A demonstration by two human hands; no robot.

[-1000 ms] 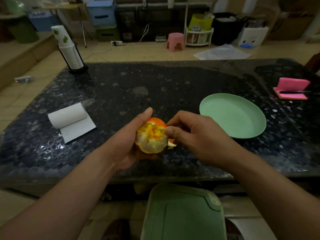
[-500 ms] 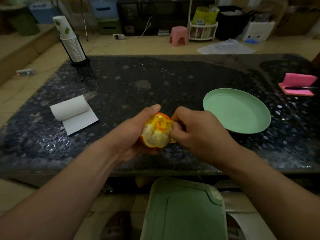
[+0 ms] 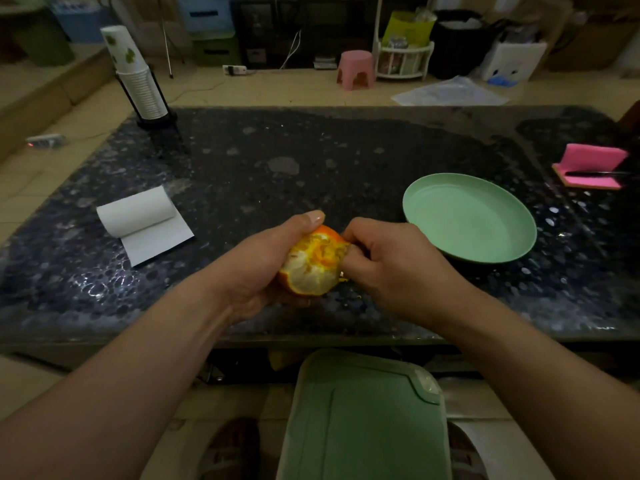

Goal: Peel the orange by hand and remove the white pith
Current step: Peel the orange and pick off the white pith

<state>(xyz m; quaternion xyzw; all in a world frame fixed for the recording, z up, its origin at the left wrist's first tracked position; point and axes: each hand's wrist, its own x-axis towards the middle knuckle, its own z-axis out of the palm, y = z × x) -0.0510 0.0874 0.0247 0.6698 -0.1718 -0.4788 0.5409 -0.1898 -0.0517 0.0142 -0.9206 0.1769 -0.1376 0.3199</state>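
The orange [image 3: 317, 261] is partly peeled, with white pith and bare flesh facing me and orange rind left along its top and bottom edges. My left hand [image 3: 266, 265] cups it from the left, thumb lying over its top. My right hand [image 3: 391, 268] is at the orange's right side with curled fingers pinching the rind at that edge. Both hands hover just above the near part of the dark speckled table [image 3: 311, 161].
A green plate [image 3: 469, 218] lies right of my hands. A white paper roll [image 3: 142, 220] lies to the left, a cup stack [image 3: 136, 76] at the far left, a pink sponge with a pen [image 3: 588, 166] at the far right. A green bin lid [image 3: 360, 420] sits below the table's edge.
My right hand's fingers have moved in closer against the orange's right side. The orange has turned a little in my left hand, showing more pith.
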